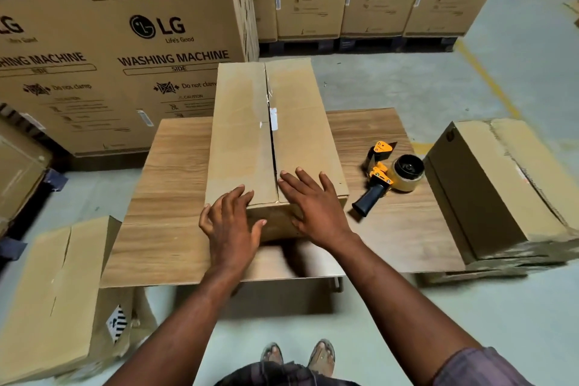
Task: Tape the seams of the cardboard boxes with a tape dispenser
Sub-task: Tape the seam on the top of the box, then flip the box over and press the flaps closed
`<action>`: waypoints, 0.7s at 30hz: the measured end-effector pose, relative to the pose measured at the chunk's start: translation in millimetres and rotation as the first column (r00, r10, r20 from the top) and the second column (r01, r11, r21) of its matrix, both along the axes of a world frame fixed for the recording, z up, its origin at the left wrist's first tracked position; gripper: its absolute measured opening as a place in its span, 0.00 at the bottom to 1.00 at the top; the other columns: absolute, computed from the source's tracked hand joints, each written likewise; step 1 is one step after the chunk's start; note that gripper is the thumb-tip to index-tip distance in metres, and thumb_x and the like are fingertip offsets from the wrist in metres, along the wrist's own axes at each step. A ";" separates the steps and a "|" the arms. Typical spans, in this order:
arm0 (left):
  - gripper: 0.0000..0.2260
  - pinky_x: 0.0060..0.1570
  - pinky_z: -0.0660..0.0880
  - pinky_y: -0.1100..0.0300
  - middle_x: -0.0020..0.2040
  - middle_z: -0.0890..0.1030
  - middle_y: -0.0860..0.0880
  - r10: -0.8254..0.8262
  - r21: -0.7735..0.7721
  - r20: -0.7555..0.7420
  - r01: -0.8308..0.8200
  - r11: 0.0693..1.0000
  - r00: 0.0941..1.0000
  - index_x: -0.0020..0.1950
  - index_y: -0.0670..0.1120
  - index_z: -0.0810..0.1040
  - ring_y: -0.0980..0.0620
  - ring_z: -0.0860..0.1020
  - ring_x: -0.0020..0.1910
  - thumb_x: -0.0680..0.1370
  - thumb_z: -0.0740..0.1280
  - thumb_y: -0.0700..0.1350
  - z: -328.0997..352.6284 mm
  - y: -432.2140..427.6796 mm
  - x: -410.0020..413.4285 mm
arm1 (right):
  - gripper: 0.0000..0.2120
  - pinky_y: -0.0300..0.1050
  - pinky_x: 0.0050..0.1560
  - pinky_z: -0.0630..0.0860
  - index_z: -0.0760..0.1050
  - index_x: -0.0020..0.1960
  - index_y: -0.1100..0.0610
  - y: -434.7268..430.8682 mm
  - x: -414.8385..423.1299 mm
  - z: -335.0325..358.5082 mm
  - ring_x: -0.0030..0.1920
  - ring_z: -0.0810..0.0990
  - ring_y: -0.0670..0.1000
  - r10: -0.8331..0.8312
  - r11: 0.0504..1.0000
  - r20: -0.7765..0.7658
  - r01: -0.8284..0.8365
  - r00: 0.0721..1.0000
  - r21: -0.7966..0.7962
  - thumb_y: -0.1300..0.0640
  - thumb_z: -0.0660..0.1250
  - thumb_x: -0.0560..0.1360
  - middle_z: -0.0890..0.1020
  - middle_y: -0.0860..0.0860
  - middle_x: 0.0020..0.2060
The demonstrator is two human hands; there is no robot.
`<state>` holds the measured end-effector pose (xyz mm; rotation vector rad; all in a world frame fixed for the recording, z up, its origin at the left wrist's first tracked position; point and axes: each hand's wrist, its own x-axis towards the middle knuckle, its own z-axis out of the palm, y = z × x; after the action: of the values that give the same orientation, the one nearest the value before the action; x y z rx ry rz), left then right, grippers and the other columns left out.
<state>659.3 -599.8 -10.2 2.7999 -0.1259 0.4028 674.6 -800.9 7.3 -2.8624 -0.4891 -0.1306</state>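
Note:
A long cardboard box [241, 135] lies lengthwise on the wooden table [169, 185], its two top flaps meeting at a centre seam [273, 147] that gapes slightly, with bits of old tape on it. My left hand [230, 222] is at the box's near left corner, fingers spread. My right hand [313, 200] rests flat on the near right flap beside the seam. The yellow and black tape dispenser [387, 175] lies on the table to the right of the box, handle toward me, untouched.
A second brown box [488, 194] sits at the table's right end. Another box [53, 294] stands on the floor at the left. Tall washing machine cartons [125, 41] line the back and left. My feet [297, 354] are near the table's front edge.

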 end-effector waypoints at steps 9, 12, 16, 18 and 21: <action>0.27 0.69 0.59 0.41 0.70 0.70 0.53 0.017 -0.047 0.022 -0.016 0.999 1.000 0.66 0.52 0.74 0.48 0.68 0.70 0.70 0.75 0.59 1.3 -3.3 2.3 | 0.36 0.61 0.79 0.49 0.63 0.80 0.47 11.6 -5.6 -0.7 0.81 0.55 0.50 -0.097 0.990 0.020 0.095 0.995 0.104 0.51 0.72 0.75 0.62 0.43 0.80; 0.28 0.70 0.57 0.43 0.72 0.70 0.53 -0.023 -0.061 0.015 0.024 0.998 1.000 0.68 0.53 0.73 0.48 0.67 0.71 0.70 0.77 0.53 -1.1 2.7 1.8 | 0.37 0.57 0.80 0.47 0.65 0.79 0.51 8.3 -16.0 -6.4 0.81 0.56 0.48 -0.132 0.967 0.020 0.124 0.991 0.223 0.62 0.71 0.73 0.64 0.44 0.79; 0.28 0.72 0.55 0.43 0.73 0.69 0.53 -0.051 -0.133 0.005 0.051 0.990 0.999 0.68 0.53 0.73 0.49 0.66 0.72 0.70 0.76 0.48 3.2 5.4 -4.7 | 0.20 0.46 0.76 0.62 0.81 0.64 0.53 4.1 -41.9 -13.6 0.70 0.75 0.44 -0.460 0.568 -0.025 0.316 0.888 0.760 0.67 0.69 0.75 0.82 0.45 0.64; 0.24 0.70 0.56 0.47 0.72 0.70 0.52 -0.061 -0.251 0.053 0.072 0.965 0.997 0.66 0.52 0.75 0.50 0.68 0.71 0.72 0.75 0.47 12.5 -5.6 -8.7 | 0.15 0.47 0.65 0.76 0.85 0.53 0.53 -3.3 -44.1 -9.5 0.58 0.84 0.48 -0.620 0.105 -0.241 0.383 0.747 0.918 0.70 0.66 0.77 0.87 0.47 0.52; 0.21 0.66 0.62 0.57 0.69 0.72 0.50 -0.268 -0.463 0.179 0.321 0.826 0.947 0.67 0.48 0.74 0.53 0.70 0.69 0.75 0.71 0.42 27.4 -44.3 -19.6 | 0.14 0.47 0.51 0.82 0.83 0.45 0.54 -32.9 -34.6 -7.5 0.51 0.85 0.56 -0.585 -0.345 -0.556 0.439 0.590 0.829 0.71 0.65 0.78 0.87 0.53 0.45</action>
<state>639.7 -644.1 17.2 2.2116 -0.4166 0.4354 640.0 -833.8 -0.2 -1.2199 0.8185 -0.5433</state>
